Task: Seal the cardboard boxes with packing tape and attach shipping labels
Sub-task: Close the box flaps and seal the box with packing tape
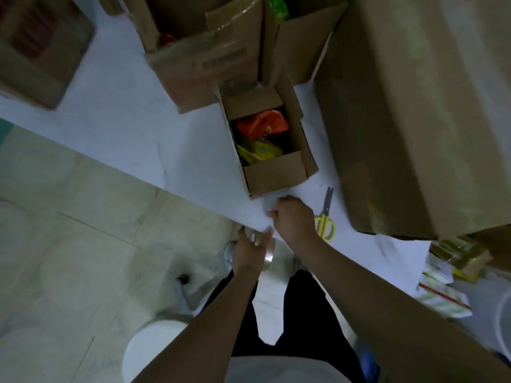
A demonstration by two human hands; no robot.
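Your left hand point(250, 244) grips one tape roll point(266, 251); your right hand point(293, 217), curled, pinches its end beside one open box point(276, 175), print unreadable.

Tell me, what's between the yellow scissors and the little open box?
Only bare white table separates the scissors from the small open box, seen in the head view.

small open box point(272, 150) on the table point(124, 134); scissors point(326, 217) just right, big box point(414, 120) beyond.
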